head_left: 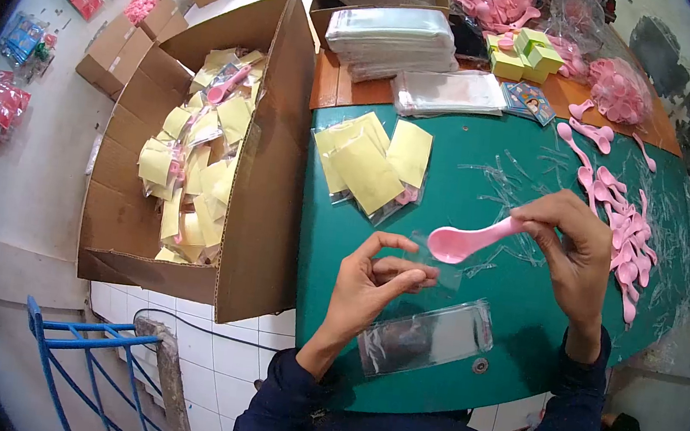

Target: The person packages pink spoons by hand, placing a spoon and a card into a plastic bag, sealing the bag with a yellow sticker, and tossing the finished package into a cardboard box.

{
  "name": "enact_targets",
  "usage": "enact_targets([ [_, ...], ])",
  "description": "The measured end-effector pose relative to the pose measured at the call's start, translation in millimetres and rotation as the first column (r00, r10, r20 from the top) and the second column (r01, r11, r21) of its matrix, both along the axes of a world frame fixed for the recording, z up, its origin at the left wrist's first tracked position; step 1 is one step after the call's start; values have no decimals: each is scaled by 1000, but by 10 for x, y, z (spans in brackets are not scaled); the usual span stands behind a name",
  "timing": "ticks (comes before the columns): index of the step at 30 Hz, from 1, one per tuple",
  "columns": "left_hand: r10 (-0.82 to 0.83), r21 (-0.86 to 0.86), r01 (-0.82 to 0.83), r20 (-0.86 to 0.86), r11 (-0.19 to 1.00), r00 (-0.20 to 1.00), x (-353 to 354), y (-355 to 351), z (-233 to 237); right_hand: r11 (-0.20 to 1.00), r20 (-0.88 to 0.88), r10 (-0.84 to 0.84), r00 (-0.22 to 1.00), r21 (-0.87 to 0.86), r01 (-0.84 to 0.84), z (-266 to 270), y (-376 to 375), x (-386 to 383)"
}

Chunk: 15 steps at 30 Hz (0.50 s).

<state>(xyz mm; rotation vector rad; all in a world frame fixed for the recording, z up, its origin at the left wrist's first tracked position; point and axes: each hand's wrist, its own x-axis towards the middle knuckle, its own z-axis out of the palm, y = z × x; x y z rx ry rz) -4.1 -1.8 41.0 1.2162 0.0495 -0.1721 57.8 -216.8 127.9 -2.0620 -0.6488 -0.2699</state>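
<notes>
Thumb and fingertips of the right hand (575,250) pinch the handle end of 1 pink spoon (470,238), its bowl pointing at the left hand (371,282). That hand's fingers are closed on a small clear bag (434,270). Both hover above the green table (520,321), over a clear sleeve (426,337) lying flat.

This looks like the bagging step. The next move calls for a parted bag mouth and the bowl lined up with it, entering straight. Loose spoons (623,239) lie to the right, yellow packets (372,167) ahead.
</notes>
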Motion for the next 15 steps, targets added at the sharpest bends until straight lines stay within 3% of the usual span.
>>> enact_targets([
  [7,-155,-2,155,4,988,988,-6,19,-8,996,50,82,995,-22,-81,-24,29,-15],
  [15,-200,33,199,37,979,979,1,-52,-36,977,-71,166,983,-124,-174,-58,64,-39],
])
